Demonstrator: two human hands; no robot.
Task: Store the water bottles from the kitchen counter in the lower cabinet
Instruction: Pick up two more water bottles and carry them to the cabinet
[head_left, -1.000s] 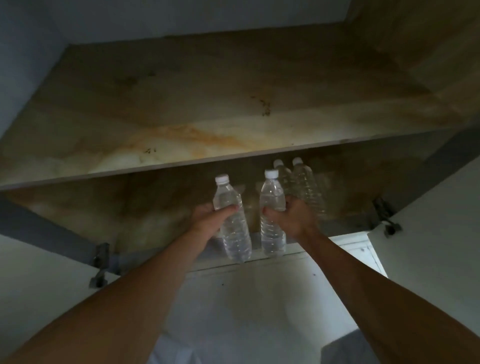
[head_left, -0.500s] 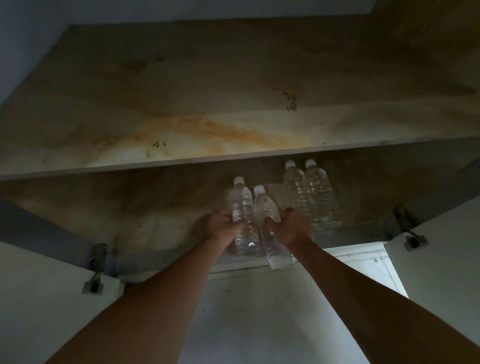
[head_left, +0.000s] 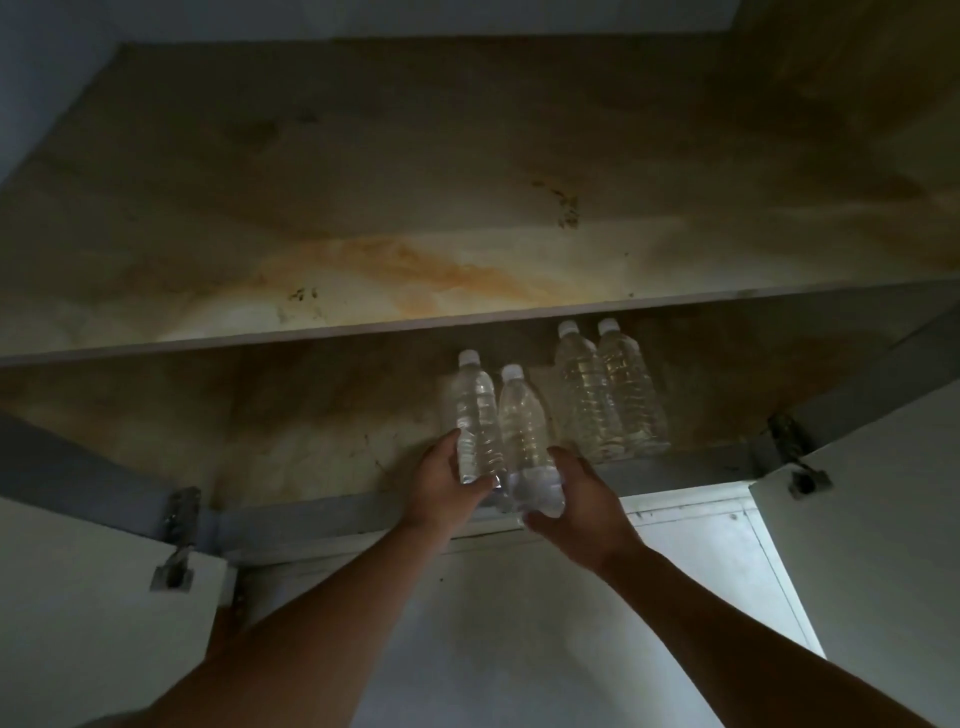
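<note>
Two clear water bottles with white caps stand side by side at the front of the lower cabinet floor (head_left: 311, 431). My left hand (head_left: 441, 488) grips the left bottle (head_left: 474, 410) low on its body, thumb across its front. My right hand (head_left: 584, 501) cups and holds the base of the right bottle (head_left: 523, 426), which leans a little and touches the left one. Two more water bottles (head_left: 584, 395) (head_left: 629, 395) stand together deeper in the cabinet, to the right, apart from my hands.
A stained shelf (head_left: 363, 208) spans the cabinet above the bottles, and its front edge overhangs them. Both white doors stand open, one at the left (head_left: 78, 597) and one at the right (head_left: 883, 519), on metal hinges (head_left: 179, 519). The cabinet's left half holds nothing visible.
Both hands carried their bottles forward and down into the cabinet and brought them together. The bottles now sit lower, touching each other, left of the two stored ones.
</note>
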